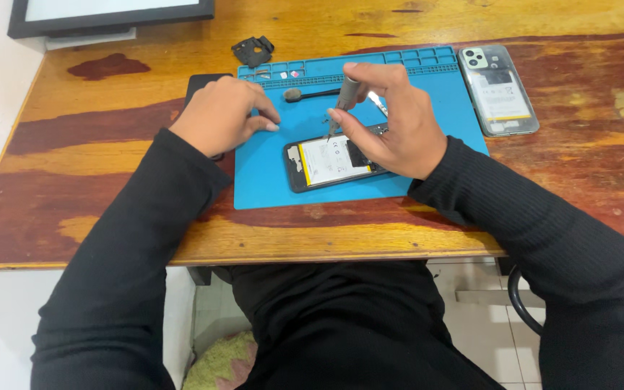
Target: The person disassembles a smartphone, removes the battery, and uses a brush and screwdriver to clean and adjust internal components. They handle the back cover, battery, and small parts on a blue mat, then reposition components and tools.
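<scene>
Seen from above at a worn wooden desk (110, 166): opened phone (334, 162) lying back-up on a blue work mat (269, 180), white battery label exposed. Right hand (391, 119) closed around a slim grey screwdriver (347, 97), thumb and fingertips pinching the handle upright, tip set down at the upper edge of the phone, beside the battery. Left hand (225, 115) loosely curled, knuckles up, fingertips resting on the mat's left edge; holding nothing that can be made out, and partly covering a dark flat object (200, 83) beneath it. Small brush (308, 94) lying across the mat behind the hands, tiny parts sorted in the mat's tray strip (348, 65). Off the mat: a second phone with clear back cover (498, 90) to the right, a small black part (253, 50) above, a framed screen (110, 14) at the top corner. Step in hand, by the look of it: working a screw near the phone's top. Next move likely to call for steady downward pressure, the driver kept vertical, the phone held from sliding.
</scene>
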